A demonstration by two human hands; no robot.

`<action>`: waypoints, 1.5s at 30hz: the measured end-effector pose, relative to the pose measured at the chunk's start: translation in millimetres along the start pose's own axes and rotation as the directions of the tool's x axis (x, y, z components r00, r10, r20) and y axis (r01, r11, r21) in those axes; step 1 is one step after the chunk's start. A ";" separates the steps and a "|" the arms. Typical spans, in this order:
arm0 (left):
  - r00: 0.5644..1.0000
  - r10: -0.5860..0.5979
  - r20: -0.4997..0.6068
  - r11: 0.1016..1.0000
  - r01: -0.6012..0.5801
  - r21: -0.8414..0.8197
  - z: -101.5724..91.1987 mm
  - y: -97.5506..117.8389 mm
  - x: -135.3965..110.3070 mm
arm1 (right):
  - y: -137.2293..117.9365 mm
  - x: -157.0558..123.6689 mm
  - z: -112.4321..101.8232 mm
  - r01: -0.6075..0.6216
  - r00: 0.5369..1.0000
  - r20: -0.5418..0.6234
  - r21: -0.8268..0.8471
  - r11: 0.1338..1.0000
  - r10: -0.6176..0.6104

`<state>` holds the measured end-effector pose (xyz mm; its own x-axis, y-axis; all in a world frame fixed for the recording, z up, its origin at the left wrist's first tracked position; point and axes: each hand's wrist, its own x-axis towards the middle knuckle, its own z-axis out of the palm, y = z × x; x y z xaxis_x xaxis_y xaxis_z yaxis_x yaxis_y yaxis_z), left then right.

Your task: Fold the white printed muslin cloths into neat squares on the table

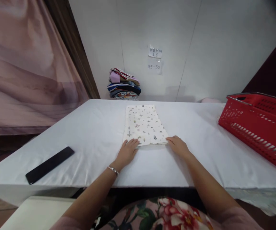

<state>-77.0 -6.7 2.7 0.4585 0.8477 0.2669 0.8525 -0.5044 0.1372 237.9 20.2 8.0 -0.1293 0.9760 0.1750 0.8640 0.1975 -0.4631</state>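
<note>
A folded white cloth with small printed figures (144, 124) lies flat in the middle of the white-covered table (92, 134). My left hand (127, 151) rests flat at the cloth's near left corner, fingers stretched out and touching its edge. My right hand (177, 144) sits at the near right corner, fingers curled down onto the edge of the cloth. A thin bracelet circles my left wrist.
A red plastic basket (260, 127) stands at the table's right side. A black flat phone (49, 164) lies near the left front edge. A pile of folded clothes (123, 83) sits by the back wall. A pink curtain (20, 70) hangs at left.
</note>
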 end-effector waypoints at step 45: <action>0.988 -0.032 -0.150 0.991 0.012 -0.137 7.0 14.7 27.6 | -38.9 13.1 15.8 0.386 0.921 0.063 -0.020 0.922 -0.384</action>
<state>-50.1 10.5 5.4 0.3880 0.8294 0.4020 0.8156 -0.5121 0.2694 194.9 26.7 14.6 -0.4813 0.8291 0.2847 0.7569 0.5568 -0.3421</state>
